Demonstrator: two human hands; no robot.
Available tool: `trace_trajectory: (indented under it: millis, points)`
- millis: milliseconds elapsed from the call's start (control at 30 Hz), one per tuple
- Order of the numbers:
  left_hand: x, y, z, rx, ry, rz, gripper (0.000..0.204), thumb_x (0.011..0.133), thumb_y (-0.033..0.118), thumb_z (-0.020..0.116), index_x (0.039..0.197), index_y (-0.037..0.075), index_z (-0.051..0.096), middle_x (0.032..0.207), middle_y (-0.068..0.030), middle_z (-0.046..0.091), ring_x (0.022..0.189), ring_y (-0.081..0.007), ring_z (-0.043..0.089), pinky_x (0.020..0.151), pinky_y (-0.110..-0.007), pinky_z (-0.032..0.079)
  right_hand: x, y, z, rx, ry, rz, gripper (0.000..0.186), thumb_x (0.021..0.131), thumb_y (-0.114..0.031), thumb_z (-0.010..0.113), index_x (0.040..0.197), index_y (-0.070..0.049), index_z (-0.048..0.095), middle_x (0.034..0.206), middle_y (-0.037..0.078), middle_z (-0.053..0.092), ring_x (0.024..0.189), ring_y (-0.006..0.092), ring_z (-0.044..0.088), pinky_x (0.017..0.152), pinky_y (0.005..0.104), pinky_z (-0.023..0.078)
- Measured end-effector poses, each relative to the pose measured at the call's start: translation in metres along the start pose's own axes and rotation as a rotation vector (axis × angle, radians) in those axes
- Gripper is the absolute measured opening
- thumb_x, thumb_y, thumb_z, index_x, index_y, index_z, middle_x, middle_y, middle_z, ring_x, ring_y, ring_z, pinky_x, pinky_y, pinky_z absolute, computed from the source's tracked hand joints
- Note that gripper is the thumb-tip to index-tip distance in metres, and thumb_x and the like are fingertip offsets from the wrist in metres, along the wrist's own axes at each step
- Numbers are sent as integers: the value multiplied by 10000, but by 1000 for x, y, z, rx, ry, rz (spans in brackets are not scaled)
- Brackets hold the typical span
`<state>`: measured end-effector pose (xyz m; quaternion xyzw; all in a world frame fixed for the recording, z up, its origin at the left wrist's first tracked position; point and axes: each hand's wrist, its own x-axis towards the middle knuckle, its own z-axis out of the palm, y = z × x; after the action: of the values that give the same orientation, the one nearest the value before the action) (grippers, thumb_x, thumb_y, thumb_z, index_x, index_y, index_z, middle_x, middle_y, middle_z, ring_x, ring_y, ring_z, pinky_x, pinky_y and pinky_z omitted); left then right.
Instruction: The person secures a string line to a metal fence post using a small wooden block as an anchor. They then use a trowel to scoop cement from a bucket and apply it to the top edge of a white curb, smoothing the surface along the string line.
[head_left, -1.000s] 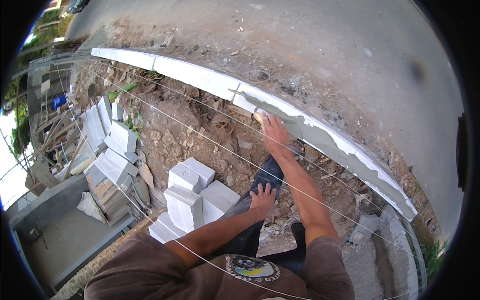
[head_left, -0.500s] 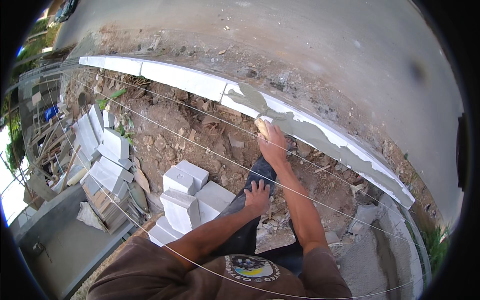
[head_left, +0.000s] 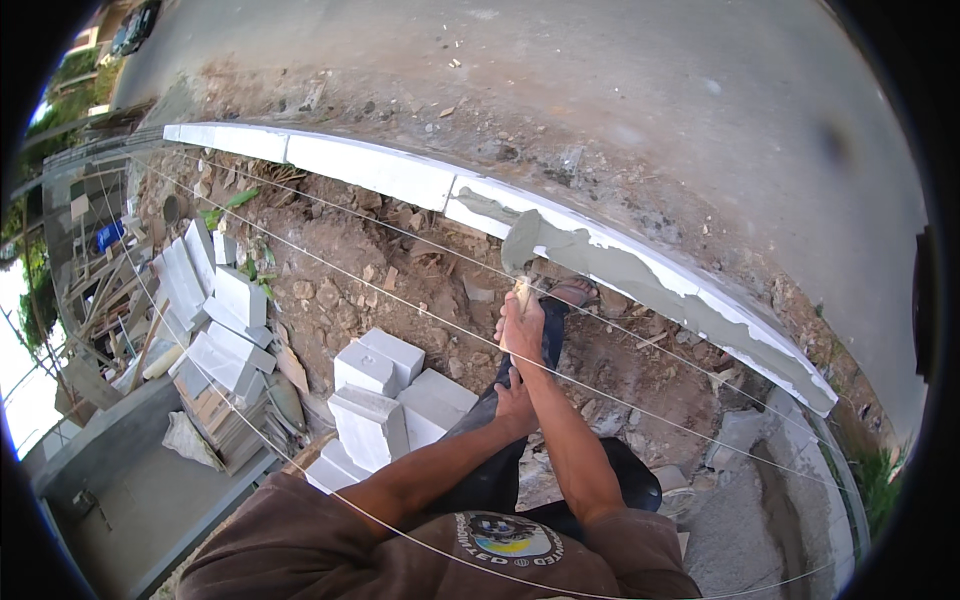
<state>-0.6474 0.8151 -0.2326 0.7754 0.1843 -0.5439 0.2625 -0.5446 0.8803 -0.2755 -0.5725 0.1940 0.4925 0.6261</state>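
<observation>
My right hand [head_left: 522, 328] is closed round the wooden handle of a trowel [head_left: 523, 290]. Grey mortar covers the trowel's blade, which is at the near edge of a long row of white blocks [head_left: 370, 172]. Wet mortar [head_left: 620, 262] lies in an uneven layer along the right part of the row. My left hand [head_left: 516, 402] rests on my dark-trousered leg, partly hidden behind the right forearm; the fingers that show are stretched out and hold nothing.
Thin strings [head_left: 420, 310] cross in front of me above the rubble ground [head_left: 340, 270]. White blocks [head_left: 370, 425] are stacked at lower left, with more blocks [head_left: 235, 300] and boards beyond. A concrete basin [head_left: 140, 500] stands at far left; paved road [head_left: 650, 90] runs behind the row.
My right hand has drawn the trowel back toward me and turned it, and its mortar-covered blade now shows. The left hand has shifted slightly nearer on the leg.
</observation>
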Motion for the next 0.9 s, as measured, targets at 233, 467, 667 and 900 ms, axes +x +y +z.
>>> trace_trajectory:
  millis: [233,467,667,900]
  points:
    - [5,-7,40,102,29,46,751,971,547,435,1575,150,233,1634,-95,230,1500,-360,186,1158,-597,181,36,17,85,-87,-179,1,258,995,-276,582,1067,-39,508,742,34,535,485,112,531,391,280,461]
    - [-2,-1,30,95,15,81,744,955,522,479,1563,154,257,1625,-99,234,1487,-364,207,1132,-614,222,100,53,143,-487,-196,-301,337,968,-294,582,1115,-4,496,855,174,610,642,251,607,523,399,478]
    - [-1,4,27,52,21,64,740,942,502,517,1553,158,277,1617,-102,237,1475,-367,225,1110,-628,258,102,39,167,-880,-222,-458,482,949,-218,587,1319,48,430,1183,300,594,1063,465,607,899,563,483]
    - [0,6,16,62,44,30,737,927,477,561,1540,162,300,1607,-107,241,1462,-370,245,1084,-645,299,106,48,144,-1092,-311,-430,503,933,-223,621,1336,32,462,1222,292,593,1096,448,615,921,526,504]
